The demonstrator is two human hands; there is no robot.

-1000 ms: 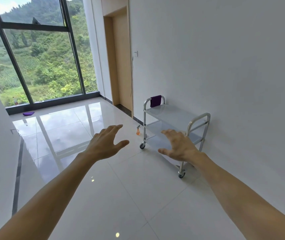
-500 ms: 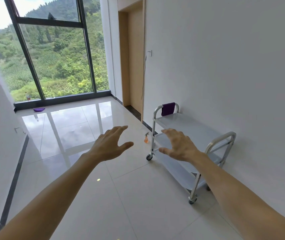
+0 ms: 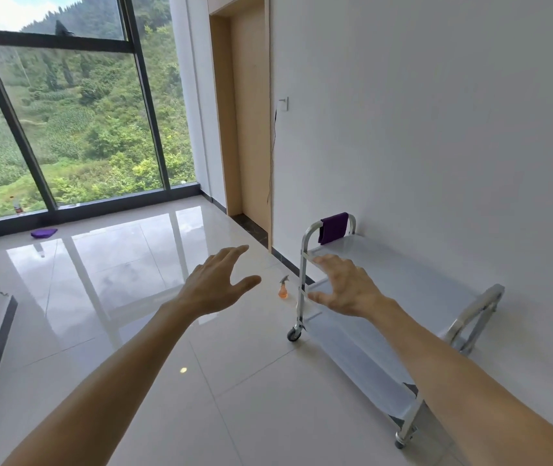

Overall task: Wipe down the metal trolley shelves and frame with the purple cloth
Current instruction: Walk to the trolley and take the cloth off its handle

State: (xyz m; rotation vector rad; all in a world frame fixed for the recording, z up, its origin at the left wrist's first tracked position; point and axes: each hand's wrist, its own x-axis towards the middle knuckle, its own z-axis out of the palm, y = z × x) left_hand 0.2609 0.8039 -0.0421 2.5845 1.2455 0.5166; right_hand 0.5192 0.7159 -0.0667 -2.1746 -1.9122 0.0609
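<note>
A metal trolley (image 3: 412, 274) with several shelves stands on castors against the white wall at the right. A purple cloth (image 3: 333, 227) hangs folded over its far handle bar. My left hand (image 3: 214, 287) is stretched out in the air over the floor, fingers spread, holding nothing. My right hand (image 3: 345, 287) is also held out with fingers spread and empty, in front of the trolley's far end and short of the cloth.
A small orange spray bottle (image 3: 283, 288) stands on the glossy tiled floor beside the trolley's far leg. A second purple cloth (image 3: 43, 233) lies by the large window (image 3: 66, 122). A wooden door (image 3: 251, 129) sits in the wall beyond the trolley.
The view has closed in on the trolley, which now looks larger and nearer. Both hands stay outstretched and empty.
</note>
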